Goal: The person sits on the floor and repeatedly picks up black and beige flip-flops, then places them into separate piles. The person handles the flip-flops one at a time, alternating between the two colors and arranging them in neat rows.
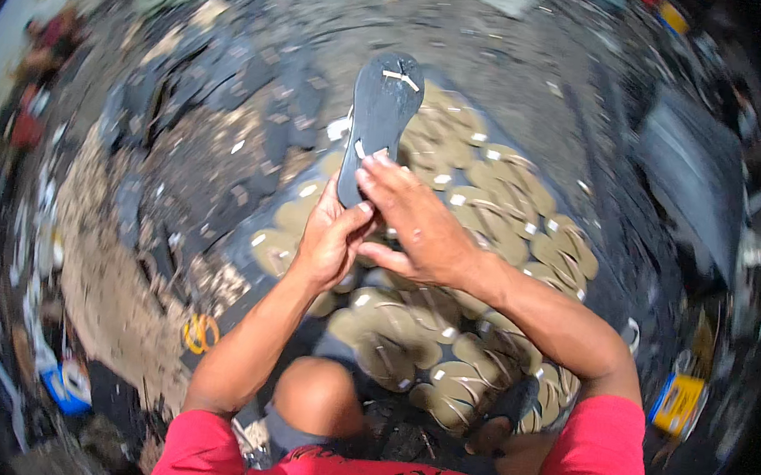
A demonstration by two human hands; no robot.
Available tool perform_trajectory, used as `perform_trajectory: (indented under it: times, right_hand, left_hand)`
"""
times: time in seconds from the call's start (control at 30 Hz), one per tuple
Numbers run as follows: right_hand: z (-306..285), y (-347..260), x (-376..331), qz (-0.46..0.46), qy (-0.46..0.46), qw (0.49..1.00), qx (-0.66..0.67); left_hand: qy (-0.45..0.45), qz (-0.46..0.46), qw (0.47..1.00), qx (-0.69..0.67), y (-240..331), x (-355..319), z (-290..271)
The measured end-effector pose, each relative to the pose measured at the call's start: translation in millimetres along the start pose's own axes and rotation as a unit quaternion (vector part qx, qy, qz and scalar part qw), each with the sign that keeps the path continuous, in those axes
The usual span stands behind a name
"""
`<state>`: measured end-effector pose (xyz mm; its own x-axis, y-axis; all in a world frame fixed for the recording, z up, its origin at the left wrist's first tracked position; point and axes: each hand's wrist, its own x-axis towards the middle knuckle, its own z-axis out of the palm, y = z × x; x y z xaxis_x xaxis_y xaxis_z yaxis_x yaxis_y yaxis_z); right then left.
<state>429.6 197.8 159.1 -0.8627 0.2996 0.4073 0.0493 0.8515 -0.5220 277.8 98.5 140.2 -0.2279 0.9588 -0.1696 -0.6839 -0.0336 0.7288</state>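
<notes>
My left hand is closed around the narrow lower end of a dark grey flip-flop sole, thumb on its face. The sole is held up, its wide end pointing away from me. Short pale strips show at its wide end and near its middle. My right hand is open, fingers stretched out and tips on the sole beside the lower strips, thumb apart. Under both hands, many tan flip-flops with thin straps and small white tags lie in overlapping rows on a dark sheet.
Dark scrap sheets and pale offcuts lie on the ground at left, with a yellow ring-shaped item nearer me. A large dark sheet stands at right, above a yellow and blue box. A blue and white package lies at lower left.
</notes>
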Motion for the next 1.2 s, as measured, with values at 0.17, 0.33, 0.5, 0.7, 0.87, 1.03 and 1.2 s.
perform_trajectory:
  times: [0.17, 0.33, 0.5, 0.7, 0.87, 1.03, 1.2]
  right_hand:
    - [-103, 20, -114, 0.054, 0.094, 0.981, -0.163]
    - [-158, 43, -250, 0.108, 0.235, 0.943, -0.21]
    - [-201, 23, -460, 0.437, 0.587, 0.672, 0.113]
    - [-145, -8, -628, 0.462, 0.711, 0.479, 0.227]
    - [-100, 3, -669, 0.443, 0.758, 0.377, 0.297]
    - [-80, 9, -697, 0.549, 0.683, 0.387, 0.286]
    - [-75, 13, -719, 0.6, 0.628, 0.431, 0.244]
  left_hand:
    - [-0.154, -0.087, 0.981, 0.075, -73, 27, 137]
    - [-0.3, -0.109, 0.893, 0.318, -151, 44, 221]
    - [-0.271, -0.084, 0.852, 0.439, -270, 75, 269]
    - [-0.289, -0.27, 0.787, 0.473, -429, 57, 296]
    - [-0.299, -0.31, 0.757, 0.491, -509, 38, 290]
    - [-0.257, -0.325, 0.731, 0.542, -531, 40, 277]
    - [-0.257, -0.296, 0.788, 0.475, -533, 44, 264]
